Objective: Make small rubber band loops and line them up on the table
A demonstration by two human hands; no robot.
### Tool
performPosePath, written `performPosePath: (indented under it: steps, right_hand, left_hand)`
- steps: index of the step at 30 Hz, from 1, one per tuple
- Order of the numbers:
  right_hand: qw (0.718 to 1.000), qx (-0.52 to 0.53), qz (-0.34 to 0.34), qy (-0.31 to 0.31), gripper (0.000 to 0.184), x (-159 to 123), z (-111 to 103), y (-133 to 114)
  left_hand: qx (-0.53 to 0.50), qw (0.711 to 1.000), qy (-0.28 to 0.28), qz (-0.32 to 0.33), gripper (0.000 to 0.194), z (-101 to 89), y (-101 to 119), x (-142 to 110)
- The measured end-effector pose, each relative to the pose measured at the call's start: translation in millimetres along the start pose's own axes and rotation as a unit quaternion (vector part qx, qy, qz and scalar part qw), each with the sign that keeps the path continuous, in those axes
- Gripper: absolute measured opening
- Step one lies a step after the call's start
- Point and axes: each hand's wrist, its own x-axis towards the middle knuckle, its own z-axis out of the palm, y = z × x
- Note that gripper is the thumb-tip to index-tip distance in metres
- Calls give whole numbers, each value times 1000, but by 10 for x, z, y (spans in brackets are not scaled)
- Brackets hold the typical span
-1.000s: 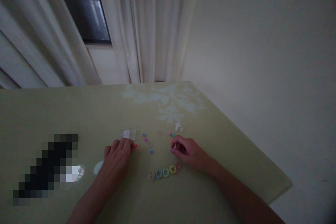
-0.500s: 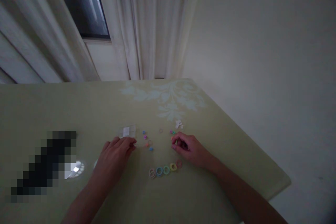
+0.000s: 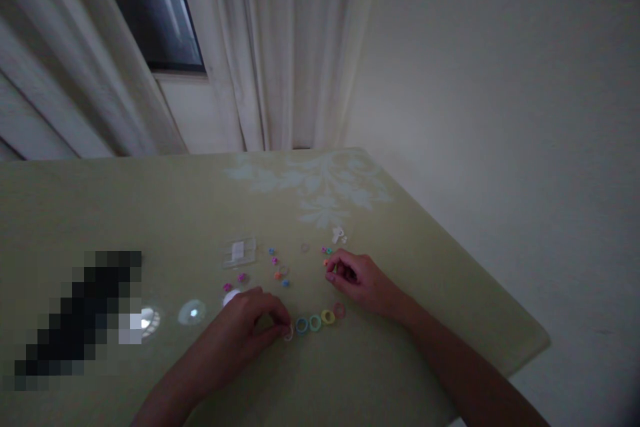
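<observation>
Left hand (image 3: pixel 245 323): pinches pale ring (image 3: pixel 291 335), row's nine-o'clock end
Right hand (image 3: pixel 363 282): curled; cannot tell contents
Coloured rings (image 3: pixel 319 323): lined up
Small pieces (image 3: pixel 242 277): apparently unarranged

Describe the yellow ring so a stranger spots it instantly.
On the pale green table, a row of rings runs rightward from the left hand. Second from the row's right end, between a green ring and a pink ring, lies the yellow ring, the only one that colour.

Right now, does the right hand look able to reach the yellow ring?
Probably yes: the yellow ring lies uncovered near the right hand, and the left hand is farther left. The right hand may hold something, though.
</observation>
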Motion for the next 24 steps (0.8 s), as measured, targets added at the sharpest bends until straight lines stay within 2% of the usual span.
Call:
performPosePath:
  steps: [4, 10, 13, 15, 17, 20, 24]
  right_hand:
    - [1000, 0, -3, 0, 16, 1, 2, 3]
    - [1000, -4, -1, 1, 17, 6, 3, -3]
    - [1000, -6, 1, 5, 18, 4, 2, -3]
    - [1000, -7, 1, 9, 18, 2, 2, 1]
    - [1000, -7, 0, 11, 17, 6, 4, 8]
    - [1000, -15, -6, 16, 17, 23, 13, 20]
    - [998, -54, -25, 36, 16, 62, 22, 34]
  left_hand:
    - [9, 1000, -8, 6, 17, 30, -1, 30]
    - [7, 999, 11, 36, 22, 50, -5, 66]
    - [19, 995, 92, 32, 27, -43, -138, 83]
    - [56, 981, 186, -14, 30, -148, -281, 85]
    - [100, 961, 251, -66, 33, -244, -424, 81]
    - [136, 954, 250, -91, 33, -296, -571, 80]
    - [154, 959, 228, -68, 33, -237, -614, 116]
